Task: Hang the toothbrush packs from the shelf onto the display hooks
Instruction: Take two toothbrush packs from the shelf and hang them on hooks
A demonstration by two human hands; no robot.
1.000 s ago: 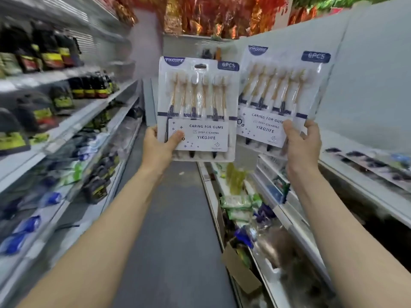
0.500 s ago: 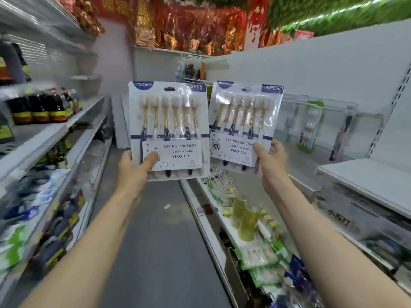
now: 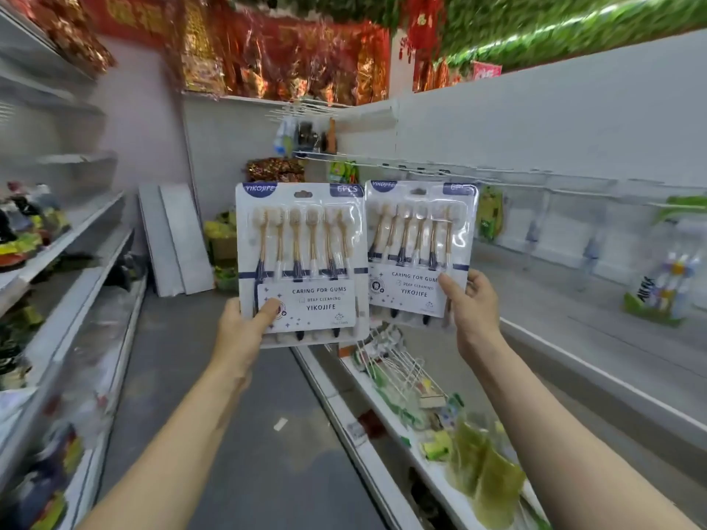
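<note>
Packs overlap: left grip (image 3: 245, 330) holds front pack (image 3: 302, 262), right grip (image 3: 472, 304) holds part-hidden rear pack (image 3: 421, 246)

Both toothbrush packs (image 3: 302, 262) (image 3: 419, 246) are glossy clear plastic over matt white card; shelves (image 3: 574, 338) painted metal.

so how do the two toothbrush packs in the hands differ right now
The left pack is gripped by the left hand at its lower left corner; the right pack is gripped by the right hand at its lower right corner. The left pack stands nearly upright and looks larger in view; the right pack tilts and looks smaller. The left pack's edge overlaps the right pack's. Both carry the same YIKOJIFE label and a row of brushes.
</note>
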